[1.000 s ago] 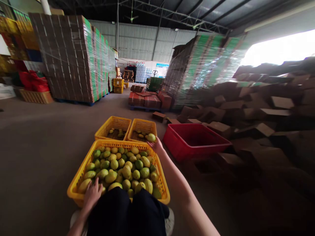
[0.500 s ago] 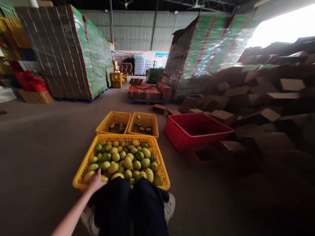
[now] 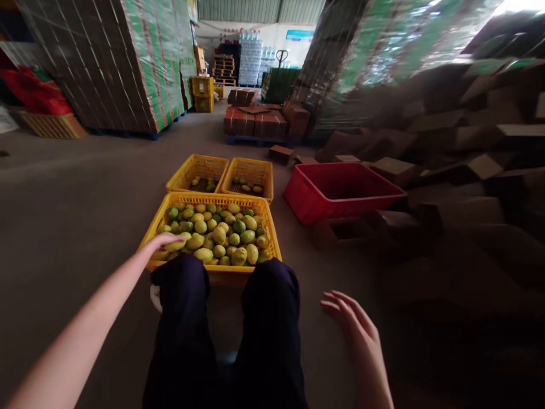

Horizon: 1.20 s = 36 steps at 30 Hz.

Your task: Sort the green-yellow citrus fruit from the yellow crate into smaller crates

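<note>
A yellow plastic crate (image 3: 208,197) full of yellow and green lemons (image 3: 219,234) stands in front of my knees. At its near left side, my left hand (image 3: 160,242) has its fingers around a yellow-green lemon (image 3: 175,245), among the other fruit. My right hand (image 3: 357,329) hangs over the floor to the right of my knees, holding nothing, fingers loosely apart and slightly curled.
Two yellow crates (image 3: 196,157) (image 3: 250,161) with a few lemons stand behind the full one. Right of it is a red plastic bin (image 3: 306,196). Cardboard boxes (image 3: 394,170) are heaped along the right. Wrapped carton stacks (image 3: 102,68) rise beyond.
My view has tilted down. My left hand has come up slightly with its fingers around a lemon, my right hand has come into view, and my knees have parted.
</note>
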### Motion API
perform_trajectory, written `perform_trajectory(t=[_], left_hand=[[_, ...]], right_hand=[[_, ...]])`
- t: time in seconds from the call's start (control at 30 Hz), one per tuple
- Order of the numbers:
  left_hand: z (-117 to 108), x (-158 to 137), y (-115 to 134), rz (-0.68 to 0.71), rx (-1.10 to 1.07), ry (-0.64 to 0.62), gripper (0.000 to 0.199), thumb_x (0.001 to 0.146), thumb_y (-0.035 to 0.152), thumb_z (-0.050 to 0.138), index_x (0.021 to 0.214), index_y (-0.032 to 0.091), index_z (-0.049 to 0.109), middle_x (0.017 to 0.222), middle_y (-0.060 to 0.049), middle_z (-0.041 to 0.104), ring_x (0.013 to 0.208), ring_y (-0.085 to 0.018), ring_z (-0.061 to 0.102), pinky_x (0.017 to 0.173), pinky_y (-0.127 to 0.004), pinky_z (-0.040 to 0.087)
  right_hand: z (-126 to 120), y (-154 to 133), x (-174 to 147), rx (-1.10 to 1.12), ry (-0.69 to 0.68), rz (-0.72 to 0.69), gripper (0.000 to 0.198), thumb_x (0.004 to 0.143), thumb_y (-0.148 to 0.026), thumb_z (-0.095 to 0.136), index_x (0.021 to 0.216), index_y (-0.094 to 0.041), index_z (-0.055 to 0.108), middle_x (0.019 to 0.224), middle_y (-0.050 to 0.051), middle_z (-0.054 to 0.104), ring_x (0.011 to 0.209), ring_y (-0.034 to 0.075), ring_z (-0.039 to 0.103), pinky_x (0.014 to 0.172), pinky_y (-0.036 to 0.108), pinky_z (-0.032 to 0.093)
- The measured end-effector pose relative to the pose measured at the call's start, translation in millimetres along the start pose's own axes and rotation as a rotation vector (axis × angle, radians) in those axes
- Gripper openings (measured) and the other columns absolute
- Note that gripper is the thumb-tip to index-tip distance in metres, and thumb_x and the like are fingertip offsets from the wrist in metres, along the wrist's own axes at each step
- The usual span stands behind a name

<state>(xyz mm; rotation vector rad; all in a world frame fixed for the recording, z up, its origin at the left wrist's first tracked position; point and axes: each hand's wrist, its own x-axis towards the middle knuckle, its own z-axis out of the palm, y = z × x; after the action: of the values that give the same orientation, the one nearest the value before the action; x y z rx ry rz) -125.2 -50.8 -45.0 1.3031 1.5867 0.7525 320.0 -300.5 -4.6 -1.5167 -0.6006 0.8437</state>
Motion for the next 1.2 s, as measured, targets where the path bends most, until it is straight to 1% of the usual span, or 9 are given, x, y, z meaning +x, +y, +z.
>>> perform_trajectory(t=[0.1, 0.2, 0.33, 0.4, 0.47, 0.63, 0.8, 0.97, 1.2], left_hand=[[-35, 2, 42, -0.117, -0.142, -0.077, 0.032, 0.088, 0.04, 0.048, 0.082, 0.01, 0.057, 0.057, 0.004, 0.058, 0.053, -0.008, 0.055, 0.049, -0.014, 0.044], [-55, -2, 87, -0.077, -0.424, -0.112, 0.05, 0.094, 0.042, 0.021, 0.091, 0.01, 0.06, 0.066, -0.002, 0.062, 0.054, -0.009, 0.056, 0.048, -0.016, 0.047], [-47, -13, 126, 0.043, -1.427, -0.133, 0.049, 0.092, 0.048, 0.026, 0.099, 0.014, 0.06, 0.075, -0.006, 0.065, 0.061, -0.012, 0.062, 0.049, -0.019, 0.054], [-35, -13, 133, 0.026, -1.736, -0.117, 0.045, 0.094, 0.046, 0.028, 0.1, 0.014, 0.059, 0.077, -0.007, 0.067, 0.068, -0.014, 0.066, 0.055, -0.022, 0.058], [-22, -7, 130, -0.046, -1.888, -0.033, 0.039, 0.095, 0.04, 0.029, 0.101, 0.016, 0.059, 0.075, -0.006, 0.067, 0.07, -0.016, 0.068, 0.057, -0.026, 0.06], [8, 17, 102, -0.322, -1.841, 0.232, 0.029, 0.095, 0.028, 0.033, 0.107, 0.024, 0.06, 0.068, -0.003, 0.066, 0.063, -0.017, 0.069, 0.05, -0.028, 0.06], [35, 25, 89, -0.423, -1.765, 0.185, 0.033, 0.094, 0.034, 0.034, 0.105, 0.019, 0.061, 0.072, -0.006, 0.067, 0.065, -0.019, 0.07, 0.049, -0.029, 0.06], [50, 25, 84, -0.509, -1.737, 0.169, 0.037, 0.092, 0.034, 0.034, 0.107, 0.013, 0.06, 0.078, -0.008, 0.066, 0.069, -0.021, 0.069, 0.05, -0.03, 0.06], [42, 29, 88, -0.501, -1.772, 0.184, 0.035, 0.091, 0.034, 0.036, 0.106, 0.013, 0.06, 0.08, -0.008, 0.065, 0.069, -0.019, 0.069, 0.052, -0.028, 0.06]], right_hand=[[31, -26, 11, 0.079, -0.108, -0.065, 0.033, 0.069, -0.047, 0.075, 0.09, -0.023, 0.071, 0.092, 0.007, 0.072, 0.079, 0.021, 0.069, 0.077, 0.033, 0.057], [54, -33, 21, 0.096, -0.175, -0.08, 0.033, 0.07, -0.047, 0.075, 0.09, -0.02, 0.072, 0.091, 0.007, 0.073, 0.079, 0.022, 0.068, 0.075, 0.032, 0.056], [81, -27, 33, 0.064, -0.284, -0.046, 0.036, 0.07, -0.05, 0.075, 0.09, -0.02, 0.071, 0.09, 0.007, 0.073, 0.078, 0.021, 0.068, 0.075, 0.033, 0.055], [92, -23, 39, 0.02, -0.34, -0.029, 0.036, 0.071, -0.051, 0.073, 0.09, -0.02, 0.071, 0.09, 0.007, 0.073, 0.078, 0.02, 0.067, 0.075, 0.032, 0.054], [103, -19, 47, -0.046, -0.396, -0.02, 0.037, 0.072, -0.052, 0.071, 0.09, -0.019, 0.07, 0.09, 0.007, 0.072, 0.077, 0.02, 0.067, 0.074, 0.032, 0.053], [135, -13, 84, -0.422, -0.587, -0.102, 0.039, 0.08, -0.055, 0.057, 0.095, -0.019, 0.066, 0.088, 0.006, 0.071, 0.074, 0.02, 0.065, 0.07, 0.033, 0.052], [187, -12, 133, -1.254, -0.925, -0.307, 0.037, 0.083, -0.036, 0.06, 0.115, -0.019, 0.062, 0.104, 0.012, 0.07, 0.099, 0.026, 0.065, 0.083, 0.035, 0.048], [223, 5, 167, -1.416, -0.925, -0.269, 0.029, 0.082, -0.027, 0.061, 0.11, -0.02, 0.066, 0.102, 0.011, 0.071, 0.096, 0.027, 0.066, 0.079, 0.035, 0.049], [228, 29, 175, -1.526, -0.967, -0.167, 0.02, 0.078, -0.016, 0.064, 0.096, -0.011, 0.069, 0.087, 0.013, 0.072, 0.09, 0.029, 0.067, 0.07, 0.031, 0.047]])
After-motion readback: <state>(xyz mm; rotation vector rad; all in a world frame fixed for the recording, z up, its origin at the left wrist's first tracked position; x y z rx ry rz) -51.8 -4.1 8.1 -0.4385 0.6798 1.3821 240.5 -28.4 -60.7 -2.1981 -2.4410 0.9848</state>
